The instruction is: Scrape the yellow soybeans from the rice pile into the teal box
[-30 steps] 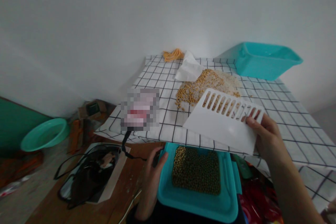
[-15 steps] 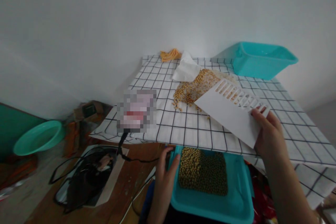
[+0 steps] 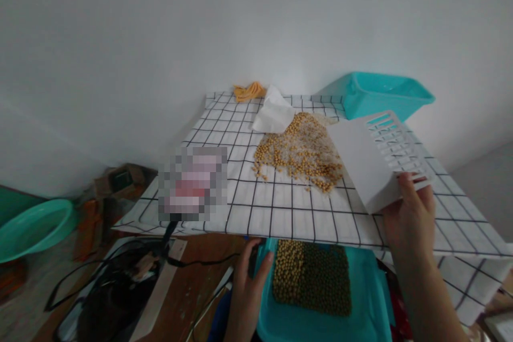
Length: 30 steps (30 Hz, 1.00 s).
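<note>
My right hand [image 3: 409,219] grips the near corner of a white slotted plastic board [image 3: 372,157], held tilted above the checked tablecloth [image 3: 280,208]. Left of the board lies a heap of yellow beans mixed with white grains [image 3: 298,149]. My left hand [image 3: 250,283] holds the left rim of a teal tray [image 3: 363,304] below the table's front edge. The tray carries yellow beans on its left part and green beans [image 3: 312,278] on its right part.
A teal tub [image 3: 385,96] stands at the table's far right, with a white tissue [image 3: 274,112] and an orange bundle [image 3: 248,91] at the back. A blurred-out object [image 3: 192,184] lies front left. A black bag with cables [image 3: 108,294] and a green basin [image 3: 32,227] sit lower left.
My right hand has swung the slotted board to the right, off the bean heap, which now shows fully. The camera has shifted, and my left hand stays on the tray.
</note>
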Motion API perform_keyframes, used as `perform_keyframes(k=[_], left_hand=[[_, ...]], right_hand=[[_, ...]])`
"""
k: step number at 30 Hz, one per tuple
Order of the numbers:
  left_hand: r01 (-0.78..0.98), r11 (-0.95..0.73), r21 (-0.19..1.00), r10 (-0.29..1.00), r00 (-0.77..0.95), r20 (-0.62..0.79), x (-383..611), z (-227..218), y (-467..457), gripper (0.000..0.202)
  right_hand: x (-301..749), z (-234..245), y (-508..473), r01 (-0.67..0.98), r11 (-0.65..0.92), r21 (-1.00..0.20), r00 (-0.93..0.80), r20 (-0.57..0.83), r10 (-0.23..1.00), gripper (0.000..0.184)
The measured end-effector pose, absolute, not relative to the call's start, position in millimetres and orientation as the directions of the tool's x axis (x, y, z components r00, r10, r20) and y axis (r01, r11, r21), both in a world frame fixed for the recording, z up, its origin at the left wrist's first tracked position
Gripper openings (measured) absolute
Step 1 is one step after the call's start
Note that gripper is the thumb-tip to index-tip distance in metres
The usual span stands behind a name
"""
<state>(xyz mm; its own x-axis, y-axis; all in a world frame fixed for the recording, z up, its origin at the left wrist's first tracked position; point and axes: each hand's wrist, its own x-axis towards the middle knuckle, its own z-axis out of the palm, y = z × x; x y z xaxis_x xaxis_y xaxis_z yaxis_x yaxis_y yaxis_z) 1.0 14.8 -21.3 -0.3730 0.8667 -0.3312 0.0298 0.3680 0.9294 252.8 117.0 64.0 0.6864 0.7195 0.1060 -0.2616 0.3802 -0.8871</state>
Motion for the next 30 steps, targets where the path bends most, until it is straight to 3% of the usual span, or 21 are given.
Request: perform_keyframes(k=[10,16,20,30], left_hand=[[-0.025,0.406,0.914,0.794,-0.486,-0.366,8,-19,21,0.044],[-0.014,0.432,0.902,0.777,-0.501,-0.381,6,-27,23,0.045],[-0.007,0.407,0.913,0.791,-0.496,-0.357,8,-24,25,0.04],[0.023,0.407,0.913,0.802,-0.487,-0.345,13,-17,26,0.041]], right_hand=[[249,66,115,-0.245,0.385,-0.89,0.735,0.089,0.672,0.018],[246,74,112,-0.222,0.415,-0.882,0.838,0.044,0.543,0.013],[248,75,110,-0.281,0.459,-0.843,0.873,-0.025,0.488,0.021],[248,70,108,-0.143,0.509,-0.849,0.875,0.131,0.465,0.022]])
